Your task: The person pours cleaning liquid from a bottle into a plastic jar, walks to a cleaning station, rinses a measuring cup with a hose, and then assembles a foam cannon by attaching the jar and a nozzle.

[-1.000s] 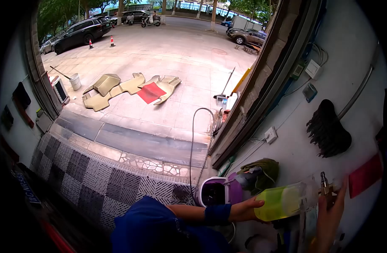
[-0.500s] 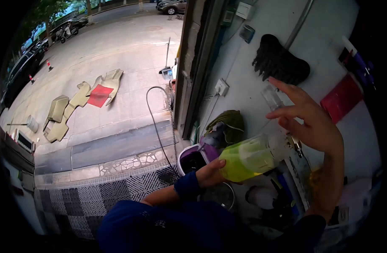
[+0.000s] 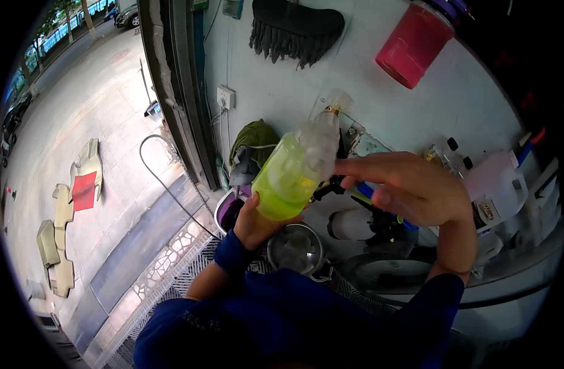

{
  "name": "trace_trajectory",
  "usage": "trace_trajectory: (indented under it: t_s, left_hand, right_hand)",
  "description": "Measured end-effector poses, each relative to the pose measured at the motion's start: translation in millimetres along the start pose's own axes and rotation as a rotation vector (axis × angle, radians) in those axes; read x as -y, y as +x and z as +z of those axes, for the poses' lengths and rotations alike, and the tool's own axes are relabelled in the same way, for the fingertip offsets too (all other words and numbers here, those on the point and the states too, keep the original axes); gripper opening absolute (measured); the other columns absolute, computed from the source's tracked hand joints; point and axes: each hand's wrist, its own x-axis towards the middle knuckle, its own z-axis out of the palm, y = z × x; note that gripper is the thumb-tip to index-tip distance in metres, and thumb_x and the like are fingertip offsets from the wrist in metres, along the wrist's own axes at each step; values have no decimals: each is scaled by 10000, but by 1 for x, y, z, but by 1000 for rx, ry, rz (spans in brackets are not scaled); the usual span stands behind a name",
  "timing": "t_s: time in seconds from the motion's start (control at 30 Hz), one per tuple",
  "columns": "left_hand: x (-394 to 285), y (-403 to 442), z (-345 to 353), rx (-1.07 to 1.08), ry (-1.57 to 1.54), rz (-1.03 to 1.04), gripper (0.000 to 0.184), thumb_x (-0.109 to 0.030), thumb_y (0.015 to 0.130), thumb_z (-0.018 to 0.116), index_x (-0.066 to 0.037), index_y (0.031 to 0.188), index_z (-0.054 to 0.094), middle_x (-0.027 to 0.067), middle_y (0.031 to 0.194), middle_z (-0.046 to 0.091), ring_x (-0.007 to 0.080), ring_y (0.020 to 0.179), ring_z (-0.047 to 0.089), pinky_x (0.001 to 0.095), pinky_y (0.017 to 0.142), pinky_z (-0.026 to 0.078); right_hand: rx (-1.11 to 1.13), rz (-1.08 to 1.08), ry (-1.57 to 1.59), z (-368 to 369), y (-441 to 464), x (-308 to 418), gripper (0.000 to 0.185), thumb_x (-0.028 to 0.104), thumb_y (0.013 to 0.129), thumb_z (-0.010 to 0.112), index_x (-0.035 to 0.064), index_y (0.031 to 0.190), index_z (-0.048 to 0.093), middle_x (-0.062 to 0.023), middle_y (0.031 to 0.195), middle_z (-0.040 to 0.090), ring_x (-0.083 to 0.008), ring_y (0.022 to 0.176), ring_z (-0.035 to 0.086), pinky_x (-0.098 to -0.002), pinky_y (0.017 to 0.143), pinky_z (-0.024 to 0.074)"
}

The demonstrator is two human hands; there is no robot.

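My left hand (image 3: 256,226) is wrapped round the lower part of a clear plastic bottle (image 3: 280,175) with yellow-green liquid inside. The bottle leans, its whitish, blurred upper end toward the upper right. Beside that end my right hand (image 3: 411,190) reaches in from the right with fingers stretched out and nothing visible in them; whether the fingertips touch the bottle I cannot tell. Just above the bottle's top is a small clear plastic piece (image 3: 338,100) with a brass-coloured part below it; what it is attached to is unclear.
A metal bucket (image 3: 296,249) stands below the bottle, and a purple-and-white bin (image 3: 229,209) to its left. A dark brush (image 3: 297,31) and a red container (image 3: 415,44) are along the wall. A pale pink jug (image 3: 494,184) sits at right. Beige panels (image 3: 63,224) lie outside the doorway.
The view has swung right. My right hand has come down from above to beside the bottle's upper end; the clear piece near its fingers is now apart from them. My left hand keeps the bottle.
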Motion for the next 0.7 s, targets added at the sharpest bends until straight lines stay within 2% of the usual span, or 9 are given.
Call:
trace_trajectory:
  t_s: [0.07,0.13,0.27,0.37,0.43,0.47,0.57,0.6,0.7]
  left_hand:
    - [6,6,13,60,17,-81,857,-483,857,655,-90,1504,251,196,1477,384,407,1337,412,595,1052,380]
    - [18,9,7,77,10,-168,859,-481,851,657,-86,1500,255,187,1473,392,397,1329,425,601,1044,385]
    - [38,10,9,131,7,-328,857,-484,837,658,-88,1494,276,177,1466,406,387,1297,464,615,1020,401]
    - [47,12,15,172,-22,-413,858,-502,841,652,-89,1494,279,190,1462,403,411,1287,464,613,998,427]
    - [53,14,17,189,-57,-458,867,-519,842,650,-87,1495,277,206,1460,398,439,1283,457,611,979,450]
    - [56,17,17,215,-165,-545,888,-545,838,646,-88,1499,267,231,1462,378,483,1267,446,606,948,477]
    - [66,28,18,241,-412,-749,927,-602,833,624,-100,1511,240,292,1467,326,561,1235,428,598,893,522]
    - [70,30,18,225,-548,-847,945,-633,831,606,-110,1519,223,327,1469,293,594,1218,420,594,868,539]
    - [77,33,34,283,-760,-1005,946,-662,843,560,-132,1534,191,366,1473,239,602,1216,415,604,849,544]
  right_hand:
    - [-61,-68,-117,10,13,6,451,365,997,502,15,1267,594,-157,1237,629,-323,1067,623,-403,944,477]
    - [-148,-281,-704,8,25,0,441,312,969,558,28,1306,575,-135,1315,590,-309,1135,599,-393,938,481]
    - [-293,-220,-974,-15,21,-17,455,314,966,558,51,1337,558,-117,1333,581,-288,1225,549,-372,947,479]
    - [-474,143,-532,-34,-13,-34,494,373,937,585,84,1337,570,-121,1351,572,-276,1281,510,-372,989,457]
    - [-234,133,356,-50,-35,-49,545,442,935,576,83,1346,557,-151,1469,446,-280,1344,437,-411,1027,423]
    - [-251,-17,252,-46,-40,-59,657,543,917,548,49,1351,540,-217,1531,322,-346,1391,372,-450,1071,371]
    - [-197,-224,499,-28,-58,-76,758,529,824,673,-5,1344,533,-219,1523,334,-315,1404,357,-471,1097,339]
    - [-151,-287,548,-22,-62,-85,872,514,711,802,-5,1353,522,-225,1505,359,-325,1441,279,-464,1135,274]
    - [-254,-323,450,-11,-68,-91,845,509,642,850,13,1262,560,-190,1430,431,-332,1424,295,-490,1153,177]
